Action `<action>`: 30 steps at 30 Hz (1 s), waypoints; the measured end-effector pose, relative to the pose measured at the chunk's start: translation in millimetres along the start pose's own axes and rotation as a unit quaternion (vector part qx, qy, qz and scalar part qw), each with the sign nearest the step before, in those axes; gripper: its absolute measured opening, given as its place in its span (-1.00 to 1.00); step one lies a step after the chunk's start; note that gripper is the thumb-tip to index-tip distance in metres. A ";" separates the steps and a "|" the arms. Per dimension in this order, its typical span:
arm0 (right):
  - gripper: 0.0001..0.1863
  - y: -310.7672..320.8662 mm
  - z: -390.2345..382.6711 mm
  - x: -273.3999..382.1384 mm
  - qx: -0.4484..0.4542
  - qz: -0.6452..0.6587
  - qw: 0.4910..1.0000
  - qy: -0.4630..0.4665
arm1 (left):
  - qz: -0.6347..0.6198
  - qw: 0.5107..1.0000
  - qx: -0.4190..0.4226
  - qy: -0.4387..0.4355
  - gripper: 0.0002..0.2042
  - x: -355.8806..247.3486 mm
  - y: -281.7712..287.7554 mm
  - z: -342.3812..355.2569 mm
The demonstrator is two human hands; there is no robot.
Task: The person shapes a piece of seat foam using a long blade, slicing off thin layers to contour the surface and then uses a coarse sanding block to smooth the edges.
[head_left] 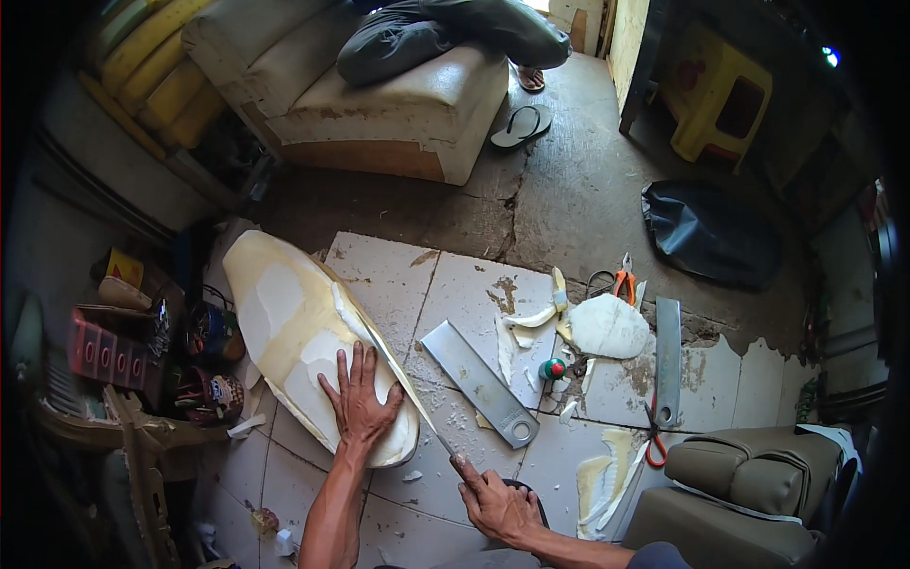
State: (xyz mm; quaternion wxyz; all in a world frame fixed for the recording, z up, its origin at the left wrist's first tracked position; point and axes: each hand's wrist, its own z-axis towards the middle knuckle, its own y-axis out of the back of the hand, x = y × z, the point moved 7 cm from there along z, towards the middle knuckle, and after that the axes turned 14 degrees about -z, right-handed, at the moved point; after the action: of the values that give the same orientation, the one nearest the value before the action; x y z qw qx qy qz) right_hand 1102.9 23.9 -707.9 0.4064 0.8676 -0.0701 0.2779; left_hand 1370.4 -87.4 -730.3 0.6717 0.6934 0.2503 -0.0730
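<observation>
Underfoot, chipped white floor tiles (389, 284), strewn with pale scraps (607, 474) and bordered by stained concrete (583, 180). At eleven o'clock, a worn cream sofa (398, 128) beneath a person's legs (455, 33). At eight, a long foam seat (284, 313), narrower end toward ten. At nine, a pink box (85, 346) with ring shapes along its front, contents unclear. At seven, the left hand (358, 398), spread flat on the foam. At six, the right hand (498, 504), clenched around a knife (439, 436), blade-side against the foam's edge. At eight, past the foam, a dark tub (194, 394) with a printed label (227, 391).
</observation>
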 end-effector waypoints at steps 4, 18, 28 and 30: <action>-0.30 -9.3 -9.4 -3.2 -0.014 -0.018 1.000 0.018 | 0.002 1.000 -0.002 -0.002 -0.16 -0.2 -0.4 -0.9; -0.32 -13.9 75.0 24.7 -0.127 0.026 0.990 0.060 | -0.007 1.000 -0.010 -0.002 -0.21 0.3 7.1 1.7; -0.40 -42.6 76.0 -24.1 -0.080 0.297 0.951 -0.026 | -0.024 0.999 -0.031 0.013 -0.22 1.1 9.7 16.1; -0.44 -59.7 65.2 -30.3 0.024 0.450 0.889 -0.084 | -0.045 0.998 -0.032 0.015 -0.24 1.0 11.9 27.0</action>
State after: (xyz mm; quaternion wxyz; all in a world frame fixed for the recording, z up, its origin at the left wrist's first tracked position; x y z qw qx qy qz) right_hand 1126.0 11.6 -797.6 0.2091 0.7725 -0.4806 0.3587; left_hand 1382.9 -112.9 -722.5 0.6856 0.6606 0.2940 -0.0846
